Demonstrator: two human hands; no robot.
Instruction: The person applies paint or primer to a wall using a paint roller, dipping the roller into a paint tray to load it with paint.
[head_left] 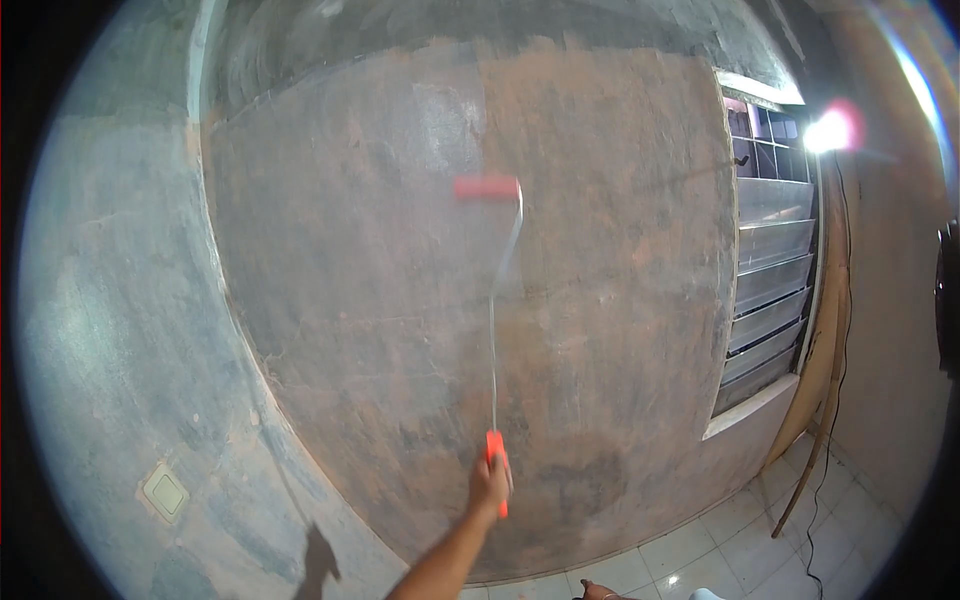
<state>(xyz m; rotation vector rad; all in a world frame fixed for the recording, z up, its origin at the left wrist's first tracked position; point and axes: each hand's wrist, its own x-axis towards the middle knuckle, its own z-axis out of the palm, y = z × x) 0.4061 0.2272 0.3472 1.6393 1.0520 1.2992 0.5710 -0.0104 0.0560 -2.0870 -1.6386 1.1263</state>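
My left hand point(488, 488) is closed around the orange handle of a paint roller point(494, 340). A long, thin metal rod runs up from the handle and bends over to the red roller head point(486, 187), blurred by motion. That head overlaps the upper middle of a patchy grey-brown wall point(610, 270), along the edge between a greyer, shinier area on the left and a browner one on the right. At the bottom edge shows a small bit of skin, seemingly my right hand point(598, 591), mostly cut off by the frame.
A louvred window point(775, 250) is on the right, with a bright lamp point(826, 131) beside it. A dark cable point(846, 290) hangs to the tiled floor point(735, 520), near leaning wooden boards point(815, 400). A wall switch point(165, 492) is low on the left wall.
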